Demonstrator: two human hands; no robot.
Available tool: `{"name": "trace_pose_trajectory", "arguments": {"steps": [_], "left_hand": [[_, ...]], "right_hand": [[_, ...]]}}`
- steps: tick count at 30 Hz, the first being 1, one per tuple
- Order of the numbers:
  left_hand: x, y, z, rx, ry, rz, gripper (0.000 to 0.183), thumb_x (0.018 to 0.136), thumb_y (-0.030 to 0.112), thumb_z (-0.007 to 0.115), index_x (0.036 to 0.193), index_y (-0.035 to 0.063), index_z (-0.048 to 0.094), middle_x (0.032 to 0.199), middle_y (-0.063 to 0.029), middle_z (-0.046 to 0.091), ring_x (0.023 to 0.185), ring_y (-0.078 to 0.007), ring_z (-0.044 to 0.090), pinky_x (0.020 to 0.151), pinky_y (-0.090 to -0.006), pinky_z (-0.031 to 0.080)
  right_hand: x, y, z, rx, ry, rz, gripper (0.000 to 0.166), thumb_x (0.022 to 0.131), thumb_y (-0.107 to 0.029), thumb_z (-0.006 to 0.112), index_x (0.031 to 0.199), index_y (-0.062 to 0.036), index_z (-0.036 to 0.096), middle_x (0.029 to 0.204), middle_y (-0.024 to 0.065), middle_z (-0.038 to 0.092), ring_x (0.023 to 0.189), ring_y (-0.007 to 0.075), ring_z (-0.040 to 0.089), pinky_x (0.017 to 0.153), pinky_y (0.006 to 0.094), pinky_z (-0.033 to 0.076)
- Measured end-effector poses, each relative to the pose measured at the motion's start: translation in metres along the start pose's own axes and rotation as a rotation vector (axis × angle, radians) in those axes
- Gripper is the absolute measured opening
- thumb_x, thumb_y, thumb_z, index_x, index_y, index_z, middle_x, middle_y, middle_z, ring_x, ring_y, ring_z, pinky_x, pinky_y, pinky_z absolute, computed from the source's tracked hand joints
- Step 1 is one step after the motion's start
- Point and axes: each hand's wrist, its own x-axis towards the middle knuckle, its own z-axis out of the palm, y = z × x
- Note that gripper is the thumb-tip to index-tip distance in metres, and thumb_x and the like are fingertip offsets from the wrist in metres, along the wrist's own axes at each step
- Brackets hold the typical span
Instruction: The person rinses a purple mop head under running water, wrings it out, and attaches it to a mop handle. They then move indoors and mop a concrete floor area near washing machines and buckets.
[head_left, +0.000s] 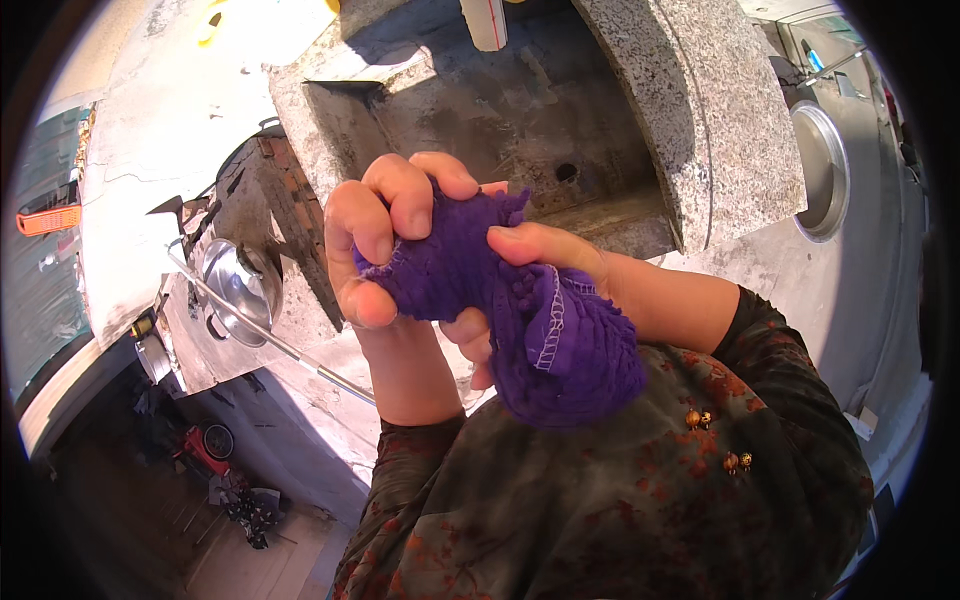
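A bunched purple cloth (457, 247) with pale overlock stitching along its edge is between my two hands, in front of my chest. My left hand (375, 232) wraps its fingers over the upper left end of it. Around the middle closes my right hand (555, 251), its thumb on top and its other fingers partly hidden underneath. The lower part of the cloth bulges out below my right hand, against my patterned dark top. Beyond both hands lies a stone basin (517, 120) with a round drain hole (566, 172) in its floor.
A white pipe (484, 26) hangs over the basin's far side. Its broad granite rim (697, 112) curves along the right. Left stand a metal pot (236, 289) and a long metal pole (277, 341); a metal bowl (821, 172) sits at right. An orange grater (49, 220) lies far left.
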Motion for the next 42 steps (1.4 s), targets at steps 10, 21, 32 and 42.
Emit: {"name": "trace_pose_trajectory", "arguments": {"steps": [10,21,32,42], "left_hand": [[0.017,0.032,0.001,0.573,-0.046,-0.476,0.036,0.062,0.0,0.067,0.057,0.0127,0.034,0.061,-0.0012,0.044,0.066,-0.0194,0.043,0.064,-0.0317,0.037],[0.016,-0.022,-0.013,1.187,-0.359,-0.723,0.033,0.062,-0.007,0.06,0.051,0.0064,0.032,0.052,-0.0027,0.043,0.052,-0.0171,0.043,0.055,-0.0272,0.039],[0.012,-0.083,-0.021,1.434,-0.502,-0.726,0.027,0.06,-0.001,0.058,0.052,0.0036,0.033,0.052,-0.0066,0.04,0.049,-0.0216,0.042,0.047,-0.0289,0.035],[0.02,-0.124,-0.038,1.525,-0.485,-0.807,0.025,0.062,0.006,0.06,0.053,0.0024,0.037,0.05,-0.009,0.039,0.046,-0.0215,0.034,0.045,-0.0298,0.036]], "right_hand": [[0.011,-0.004,-0.022,-0.358,0.068,-0.107,0.04,0.07,-0.019,0.072,0.102,-0.006,0.051,0.085,0.0012,0.054,0.075,0.0108,0.052,0.066,0.0272,0.045],[0.01,0.009,-0.089,-0.876,0.463,-0.467,0.031,0.068,-0.02,0.072,0.089,-0.0053,0.055,0.086,0.0017,0.056,0.082,0.0088,0.051,0.07,0.026,0.043],[-0.01,0.014,-0.137,-0.857,0.68,-0.741,0.041,0.068,-0.016,0.074,0.102,-0.0047,0.053,0.095,0.0024,0.058,0.089,0.0093,0.052,0.075,0.0275,0.045],[-0.017,0.001,-0.16,-0.728,0.797,-0.754,0.04,0.071,-0.018,0.072,0.104,-0.0043,0.055,0.095,0.0009,0.059,0.088,0.0088,0.053,0.074,0.0271,0.045]]}}
